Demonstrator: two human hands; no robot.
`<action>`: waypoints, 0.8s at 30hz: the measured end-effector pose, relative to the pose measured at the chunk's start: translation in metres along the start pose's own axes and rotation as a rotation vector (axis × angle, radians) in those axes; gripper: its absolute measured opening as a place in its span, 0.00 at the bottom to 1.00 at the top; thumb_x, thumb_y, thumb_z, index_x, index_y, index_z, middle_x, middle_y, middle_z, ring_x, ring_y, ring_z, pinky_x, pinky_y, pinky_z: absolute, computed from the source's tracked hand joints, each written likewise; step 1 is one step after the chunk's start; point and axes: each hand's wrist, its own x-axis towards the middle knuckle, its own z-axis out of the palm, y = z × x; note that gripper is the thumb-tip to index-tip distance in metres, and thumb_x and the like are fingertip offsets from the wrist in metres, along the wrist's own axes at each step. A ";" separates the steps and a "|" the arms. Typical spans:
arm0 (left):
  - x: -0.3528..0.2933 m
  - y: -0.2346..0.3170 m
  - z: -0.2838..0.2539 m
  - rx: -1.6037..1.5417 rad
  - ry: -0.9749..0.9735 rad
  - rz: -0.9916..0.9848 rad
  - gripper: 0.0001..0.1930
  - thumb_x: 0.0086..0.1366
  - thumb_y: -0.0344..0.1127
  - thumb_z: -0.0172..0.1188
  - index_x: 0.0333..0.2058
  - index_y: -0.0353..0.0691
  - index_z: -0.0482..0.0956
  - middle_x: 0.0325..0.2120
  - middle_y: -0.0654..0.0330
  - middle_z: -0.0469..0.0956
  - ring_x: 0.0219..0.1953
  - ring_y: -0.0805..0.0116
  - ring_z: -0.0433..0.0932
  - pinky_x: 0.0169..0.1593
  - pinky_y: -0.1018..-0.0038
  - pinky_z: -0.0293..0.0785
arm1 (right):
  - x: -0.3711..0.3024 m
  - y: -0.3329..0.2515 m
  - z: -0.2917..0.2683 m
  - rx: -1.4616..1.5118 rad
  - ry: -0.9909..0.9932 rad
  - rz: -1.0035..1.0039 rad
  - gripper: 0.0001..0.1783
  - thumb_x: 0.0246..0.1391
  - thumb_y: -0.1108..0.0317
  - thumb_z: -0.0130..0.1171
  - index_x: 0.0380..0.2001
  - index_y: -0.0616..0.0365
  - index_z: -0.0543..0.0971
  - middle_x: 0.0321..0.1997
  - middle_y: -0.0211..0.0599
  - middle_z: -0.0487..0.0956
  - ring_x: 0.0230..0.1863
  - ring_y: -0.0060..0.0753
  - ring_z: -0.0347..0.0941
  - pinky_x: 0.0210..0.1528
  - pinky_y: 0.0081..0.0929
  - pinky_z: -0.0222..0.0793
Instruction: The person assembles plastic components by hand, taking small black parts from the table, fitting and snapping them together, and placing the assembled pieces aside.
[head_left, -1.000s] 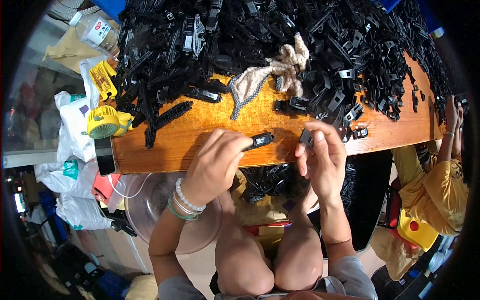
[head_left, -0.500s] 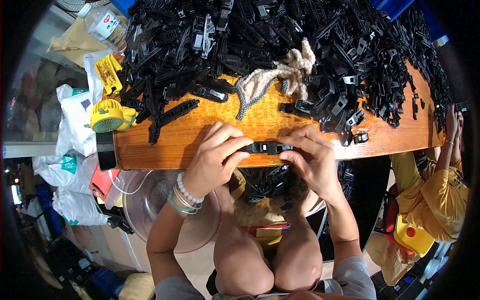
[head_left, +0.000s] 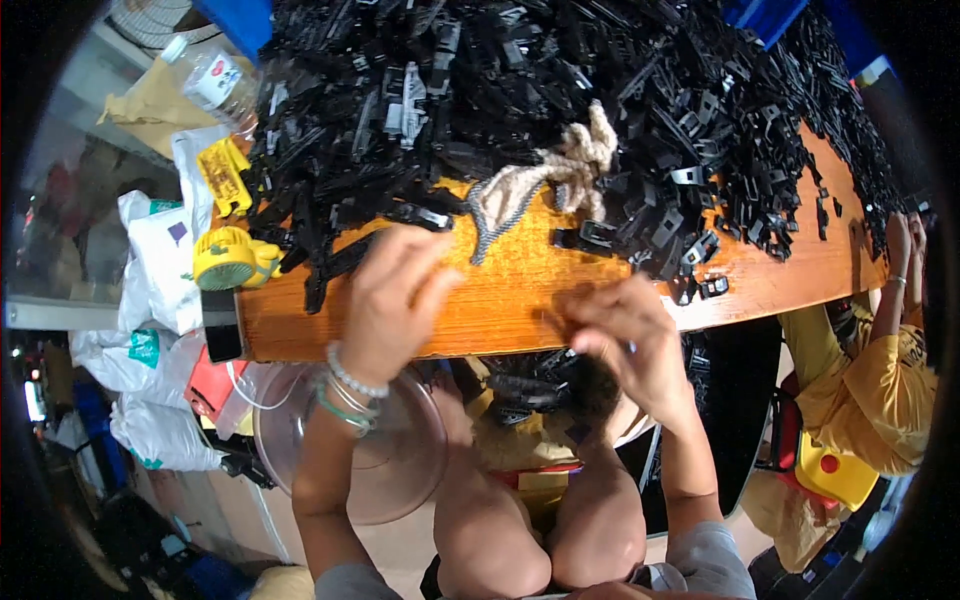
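My left hand (head_left: 390,300), with bracelets at the wrist, is over the front left of the wooden table. Its fingers are apart and blurred by motion, with nothing visible in them. Just past its fingertips lies a black plastic part (head_left: 420,215) at the edge of the pile. My right hand (head_left: 630,335) hovers at the table's front edge, thumb and fingers apart; a dark blur beside its fingertips looks like shadow. Below the edge, between my hands, is a long black plastic part (head_left: 527,390) above other black pieces over my lap.
A large heap of black plastic parts (head_left: 560,70) covers the table's far side, with a beige cloth (head_left: 575,170) at its front. A yellow fan (head_left: 228,260) and a phone (head_left: 224,342) are at the left. A clear basin (head_left: 290,440) stands below. At right, another person (head_left: 870,390) works.
My hands have come apart and no longer hold the black part between them at the table's edge. The left moved left, the right slightly down. A long black part now shows below the edge.
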 end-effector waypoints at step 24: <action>-0.017 0.029 0.027 -0.164 0.000 -0.038 0.13 0.45 0.23 0.69 0.32 0.32 0.81 0.29 0.57 0.73 0.33 0.61 0.72 0.36 0.70 0.69 | 0.023 -0.003 0.025 0.350 0.337 0.050 0.12 0.52 0.80 0.59 0.41 0.64 0.75 0.41 0.38 0.76 0.33 0.33 0.73 0.37 0.26 0.70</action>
